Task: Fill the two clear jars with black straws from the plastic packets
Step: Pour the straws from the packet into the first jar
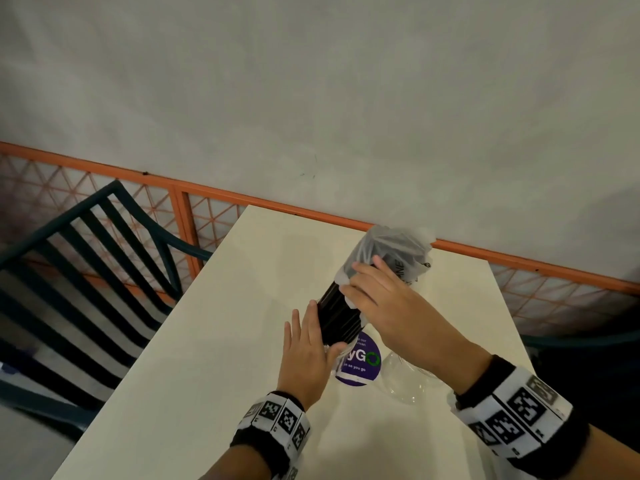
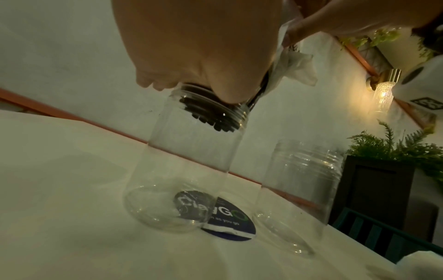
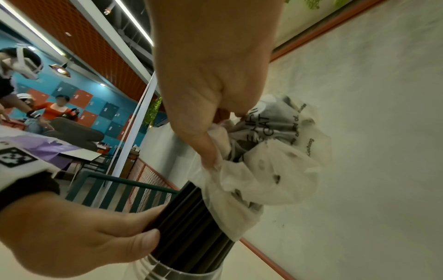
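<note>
While the left hand (image 1: 304, 355) rests straight fingers against the bundle of black straws (image 1: 337, 315), thumb on the near side, the straws' lower ends sit in the mouth of the near clear jar (image 2: 182, 170). Beside it stands the second clear jar (image 2: 299, 191), with a purple round sticker (image 1: 360, 363) reading "GO" and "as you go" on the white table (image 1: 207, 341) between them. Further off, the right hand (image 1: 377, 296) pinches the crumpled plastic packet (image 3: 271, 161) around the straws' upper ends; its print is probably too creased to read.
</note>
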Tool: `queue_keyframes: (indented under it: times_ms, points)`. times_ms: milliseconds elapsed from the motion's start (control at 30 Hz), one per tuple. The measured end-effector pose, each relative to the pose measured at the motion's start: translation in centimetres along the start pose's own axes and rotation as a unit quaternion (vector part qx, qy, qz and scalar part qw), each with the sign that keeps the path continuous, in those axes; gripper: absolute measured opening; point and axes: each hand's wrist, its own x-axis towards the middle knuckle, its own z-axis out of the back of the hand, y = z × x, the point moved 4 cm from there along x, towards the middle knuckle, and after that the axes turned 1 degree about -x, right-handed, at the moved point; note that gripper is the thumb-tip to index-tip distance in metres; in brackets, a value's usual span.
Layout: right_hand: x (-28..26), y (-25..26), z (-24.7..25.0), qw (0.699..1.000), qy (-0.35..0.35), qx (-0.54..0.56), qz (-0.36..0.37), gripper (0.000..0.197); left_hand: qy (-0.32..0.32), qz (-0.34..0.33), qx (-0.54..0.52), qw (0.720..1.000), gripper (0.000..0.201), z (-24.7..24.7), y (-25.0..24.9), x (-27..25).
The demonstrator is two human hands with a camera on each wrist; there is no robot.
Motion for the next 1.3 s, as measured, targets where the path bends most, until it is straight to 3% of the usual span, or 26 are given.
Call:
queue_keyframes:
  times_ms: [200, 300, 467, 667, 767, 833, 933, 1000, 1100, 1200, 1300]
  points:
    - [1.2, 0.5, -0.7, 0.998, 0.014, -0.06, 0.03, 0.042, 0.002, 0.025, -0.021, 0.999, 0.076, 1.0, 0.5, -0.2]
    - [1.3, 0.6, -1.3, 0.996, 0.021, -0.072, 0.047, 0.043, 0.012, 0.033, -0.12, 0.992, 0.069, 1.4, 0.7, -0.2]
    - [1.8, 0.3, -1.6, 0.993, 0.023, -0.082, 0.083, 0.037, -0.002, 0.024, -0.212, 0.977, 0.075, 2.9, 2.2, 0.7]
    - [1.7, 1.1, -1.2, 0.99, 0.03, -0.075, 0.116, 0.041, -0.021, 0.006, -0.123, 0.992, 0.077, 3.9, 1.2, 1.7]
    - [0.9, 2.4, -2.2, 0.979, 0.071, -0.1, 0.161, 0.05, 0.035, 0.046, -0.218, 0.974, 0.093, 3.8, 1.5, 1.2]
    - [-0.2, 2.7, -3.3, 0.974, 0.085, -0.128, 0.167, 0.061, 0.041, 0.027, -0.29, 0.956, 0.097, 4.5, 1.5, 1.0]
    - [-1.7, 2.8, -4.2, 0.99, 0.012, -0.095, 0.105, 0.062, 0.009, -0.032, -0.319, 0.947, 0.067, 5.8, 1.5, 1.3]
    - [-2.4, 2.4, -4.6, 0.996, -0.046, -0.073, 0.005, 0.058, -0.028, -0.033, -0.289, 0.956, 0.043, 6.7, 1.5, 1.5]
    - [-3.4, 1.8, -4.4, 0.98, -0.12, -0.031, -0.155, 0.032, -0.076, -0.028, -0.232, 0.969, 0.033, 7.8, 1.8, 1.8]
    - [-3.8, 1.0, -4.6, 0.963, -0.087, 0.012, -0.255, 0.032, -0.083, -0.04, -0.224, 0.97, 0.026, 8.7, 1.3, 1.9]
    - [-3.8, 0.4, -4.2, 0.951, -0.073, 0.061, -0.294, 0.024, -0.123, -0.051, -0.231, 0.964, 0.022, 10.4, -0.2, 1.5]
